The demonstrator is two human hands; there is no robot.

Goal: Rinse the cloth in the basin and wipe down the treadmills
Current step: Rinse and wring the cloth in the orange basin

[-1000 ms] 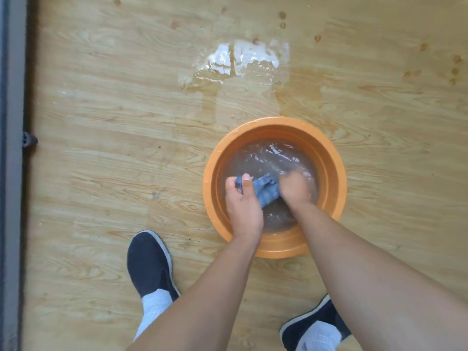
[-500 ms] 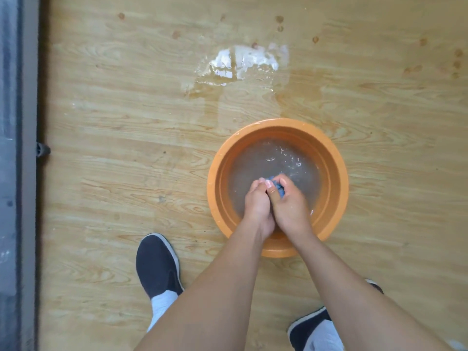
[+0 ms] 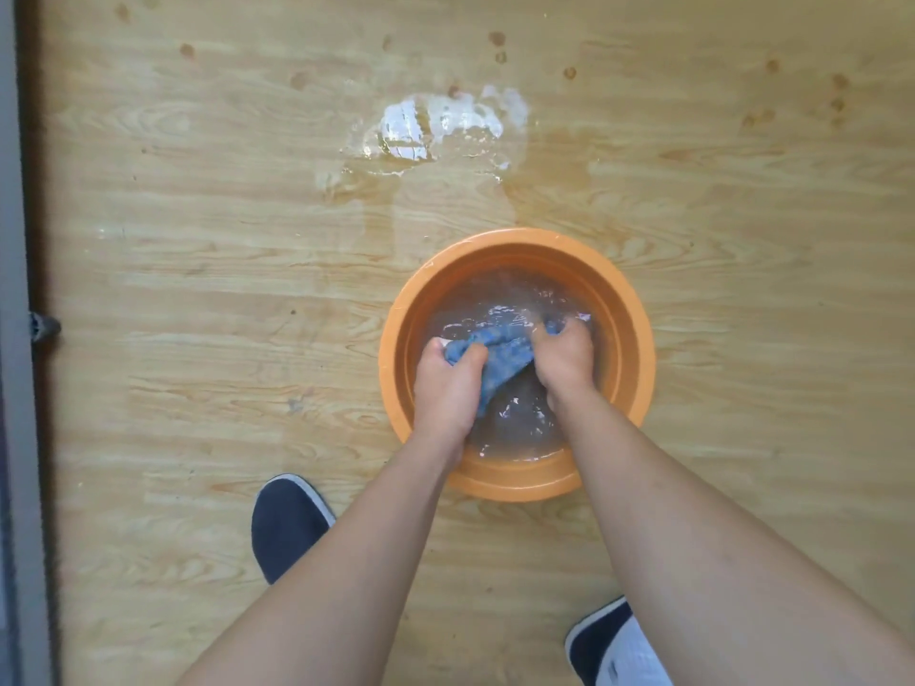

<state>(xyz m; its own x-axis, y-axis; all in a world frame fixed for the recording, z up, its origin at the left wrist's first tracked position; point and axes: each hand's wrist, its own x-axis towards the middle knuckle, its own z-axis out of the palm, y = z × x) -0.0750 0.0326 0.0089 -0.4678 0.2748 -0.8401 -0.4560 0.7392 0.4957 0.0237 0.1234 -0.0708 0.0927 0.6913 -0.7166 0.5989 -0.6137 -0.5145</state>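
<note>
Head view: left hand (image 3: 448,383) and right hand (image 3: 564,356) each hold a clamped grip on the blue cloth (image 3: 500,356), stretched between them in the water of the orange basin (image 3: 638,368). Rinsing seems midway; wringing and wiping remain, no treadmill visible.

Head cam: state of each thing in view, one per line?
blue cloth: wet, bunched, stretched between both hands over the water
orange basin: upright on the floor, holds rippling water
left hand: shut on the cloth's left end
right hand: shut on the cloth's right end
wood floor: puddle beyond the basin
</note>
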